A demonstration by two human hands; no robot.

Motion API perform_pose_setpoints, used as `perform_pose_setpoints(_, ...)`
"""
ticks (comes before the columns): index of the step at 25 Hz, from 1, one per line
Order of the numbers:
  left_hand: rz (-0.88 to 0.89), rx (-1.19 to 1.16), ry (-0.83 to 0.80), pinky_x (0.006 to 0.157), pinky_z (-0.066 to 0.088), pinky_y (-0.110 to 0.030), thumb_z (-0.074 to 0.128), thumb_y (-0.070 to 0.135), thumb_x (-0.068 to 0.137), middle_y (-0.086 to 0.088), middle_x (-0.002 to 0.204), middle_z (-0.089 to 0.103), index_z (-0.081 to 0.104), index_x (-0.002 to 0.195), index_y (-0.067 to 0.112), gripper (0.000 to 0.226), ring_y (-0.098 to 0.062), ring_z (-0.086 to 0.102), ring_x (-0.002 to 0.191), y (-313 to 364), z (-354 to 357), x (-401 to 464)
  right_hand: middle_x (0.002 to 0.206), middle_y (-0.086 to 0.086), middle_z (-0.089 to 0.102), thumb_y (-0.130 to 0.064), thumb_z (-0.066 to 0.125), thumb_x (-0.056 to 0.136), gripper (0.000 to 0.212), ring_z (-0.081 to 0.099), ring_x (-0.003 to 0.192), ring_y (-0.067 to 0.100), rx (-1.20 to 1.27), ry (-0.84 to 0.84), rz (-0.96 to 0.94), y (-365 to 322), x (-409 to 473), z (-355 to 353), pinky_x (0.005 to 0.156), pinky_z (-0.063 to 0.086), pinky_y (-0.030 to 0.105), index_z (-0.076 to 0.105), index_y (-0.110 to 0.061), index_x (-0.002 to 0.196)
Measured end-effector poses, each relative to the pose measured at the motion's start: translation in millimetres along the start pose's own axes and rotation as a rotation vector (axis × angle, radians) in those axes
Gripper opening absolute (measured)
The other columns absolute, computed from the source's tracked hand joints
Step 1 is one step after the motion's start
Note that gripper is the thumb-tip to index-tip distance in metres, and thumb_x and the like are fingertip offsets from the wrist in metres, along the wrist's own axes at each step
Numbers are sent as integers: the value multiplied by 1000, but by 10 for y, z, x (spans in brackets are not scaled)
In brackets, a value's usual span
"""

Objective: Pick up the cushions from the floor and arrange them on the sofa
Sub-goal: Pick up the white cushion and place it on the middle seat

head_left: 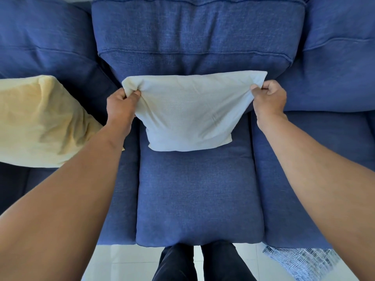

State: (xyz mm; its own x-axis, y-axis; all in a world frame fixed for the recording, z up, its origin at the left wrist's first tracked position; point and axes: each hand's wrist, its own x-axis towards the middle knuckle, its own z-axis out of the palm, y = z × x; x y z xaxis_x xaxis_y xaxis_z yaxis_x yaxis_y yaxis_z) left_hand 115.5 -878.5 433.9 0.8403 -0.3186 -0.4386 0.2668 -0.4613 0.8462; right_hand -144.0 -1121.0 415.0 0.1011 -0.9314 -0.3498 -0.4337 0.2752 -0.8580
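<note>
Cushions: two — white cushion (188,112) at centre, yellow cushion (38,122) at left
Sofa (198,191): one, blue
Hands: left hand (121,104) and right hand (269,98) — each pinching a top corner of the white one

White cushion (188,116) upright against blue sofa (198,199) backrest; yellow cushion (40,122) on left seat.

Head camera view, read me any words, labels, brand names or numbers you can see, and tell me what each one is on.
No readable text anywhere in this view.
White cushion, pinched by left hand and right hand: plain fabric.
Yellow cushion: plain, no tag showing.
Blue sofa: no label visible.
Patterned fabric on the floor: woven pattern only, no lettering.
</note>
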Motion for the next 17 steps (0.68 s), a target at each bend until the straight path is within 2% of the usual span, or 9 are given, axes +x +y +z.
perform_pose_setpoints(3, -40, 12, -13, 92, 65, -49, 72, 24, 99, -7, 115, 77, 70, 94, 27, 6, -26, 75, 110, -9, -7, 3, 76, -6, 65, -21, 71, 93, 23, 61, 72, 11, -32, 9, 12, -25, -16, -6, 75, 58, 35, 58, -27, 75)
perform_pose_setpoints(7, -78, 11, -9, 67, 66, -30, 69, 26, 102, -4, 116, 78, 72, 103, 21, 6, -22, 77, 105, 2, -31, 49, 78, -8, 65, -22, 69, 94, 23, 63, 75, 10, -40, 31, 26, -20, -32, 5, 84, 62, 38, 57, -27, 74)
perform_pose_setpoints(9, -60, 49, 24, 73, 68, -36, 67, 31, 101, -5, 114, 78, 73, 107, 18, 15, -22, 77, 104, -12, -38, 75, 81, -5, 69, -24, 70, 92, 19, 66, 78, 14, -6, 24, 70, -25, -67, 6, 85, 65, 45, 61, -27, 75)
perform_pose_setpoints(12, -81, 29, 60, 90, 66, -48, 61, 33, 104, -7, 111, 75, 72, 96, 18, 20, -23, 75, 103, 6, -40, 65, 76, -5, 67, -22, 69, 92, 19, 65, 76, 16, -13, 33, 60, -79, -103, -1, 82, 65, 44, 63, -28, 75)
perform_pose_setpoints(14, -132, 10, 70, 95, 64, -46, 56, 37, 106, -5, 122, 76, 69, 93, 28, 20, -24, 74, 113, 56, -57, 5, 78, -4, 68, -23, 69, 92, 17, 67, 77, 19, -16, 26, 52, -108, -139, -35, 80, 63, 43, 63, -28, 76)
perform_pose_setpoints(16, -133, 16, 69, 91, 60, -38, 54, 41, 105, -1, 124, 74, 67, 105, 32, 16, -22, 71, 115, 92, -47, -96, 86, -5, 73, -29, 70, 88, 10, 74, 88, 25, -18, -5, 63, -125, -196, -72, 86, 64, 46, 65, -30, 80)
perform_pose_setpoints(17, -110, 37, 73, 86, 56, -33, 54, 41, 105, 3, 121, 72, 66, 116, 29, 21, -19, 69, 111, 79, -45, -155, 87, -7, 73, -32, 70, 87, 5, 75, 93, 25, -41, -31, 57, -128, -245, -95, 88, 63, 47, 66, -30, 86)
